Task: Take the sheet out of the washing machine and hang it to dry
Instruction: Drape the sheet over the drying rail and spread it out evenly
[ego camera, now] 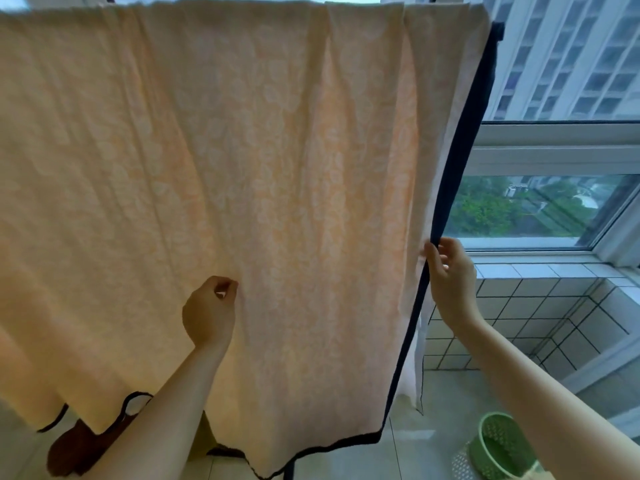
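Overhead, one sheet (277, 150); two hands pinching: left hand (209, 311), right hand (450, 282); one basket (498, 448).

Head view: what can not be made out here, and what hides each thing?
Rail carrying the sheet: head view, covered by the sheet itself.
Sheet's left part: head view, cut off by the left edge.
Brown object: head view, mostly behind the sheet's hem, unidentifiable.
Green basket: head view, partly behind the right forearm; contents unclear.
Washing machine: not in view.
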Available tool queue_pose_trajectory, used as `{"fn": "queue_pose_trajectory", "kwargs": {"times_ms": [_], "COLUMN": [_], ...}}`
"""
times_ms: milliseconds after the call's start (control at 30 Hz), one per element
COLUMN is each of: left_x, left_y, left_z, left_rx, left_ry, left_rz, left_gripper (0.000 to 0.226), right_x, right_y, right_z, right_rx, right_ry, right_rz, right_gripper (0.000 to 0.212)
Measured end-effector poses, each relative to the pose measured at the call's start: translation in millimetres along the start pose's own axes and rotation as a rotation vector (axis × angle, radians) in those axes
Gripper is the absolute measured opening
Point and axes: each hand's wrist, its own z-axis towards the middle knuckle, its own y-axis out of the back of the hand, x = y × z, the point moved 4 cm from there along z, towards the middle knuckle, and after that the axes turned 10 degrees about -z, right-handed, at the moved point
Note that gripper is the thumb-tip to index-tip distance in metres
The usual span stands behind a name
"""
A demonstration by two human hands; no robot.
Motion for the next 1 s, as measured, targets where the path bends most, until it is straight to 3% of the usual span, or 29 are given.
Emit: {"fn": "queue_pose_trajectory", "kwargs": {"times_ms": [167,300,467,633,833,1000], "left_x": [-0.4,-6.9,-33.0,-46.7,-91.6,-91.7], "left_y": [0.8,-1.3,-8.4,-15.1,-8.9,-19.2], "left_z": [11.8,21.4,20.1,32.8,44.1,42.6], "left_rx": [-0.023,0.043,0.049,0.024,-0.146,0.008], "left_ry": [0.1,0.133,-0.038,-0.122,-0.207,-0.121], "left_rz": [-0.05,-0.12,-0.057,0.04,-0.074,-0.007], "left_gripper": [0.063,0.09,0.076,0.023,0.027,0.018], "right_x": [-5.3,-6.0,1.8,1.5,-7.7,-10.8], "right_y": [5.1,0.3,-13.7,-7.3,17.2,19.7], "right_z": [3.6,2.0,-1.5,11.2,41.6,45.0], "right_rx": [-0.035,0.056,0.193,0.072,-0.038,0.094], "right_ry": [0.07,0.025,0.037,0.086,0.057,0.077], "right_rz": [-0.086,0.012,0.079,-0.052,-0.168,-0.166], "right_gripper": [0.011,0.009,0.015,0.031,0.033,0.017]}}
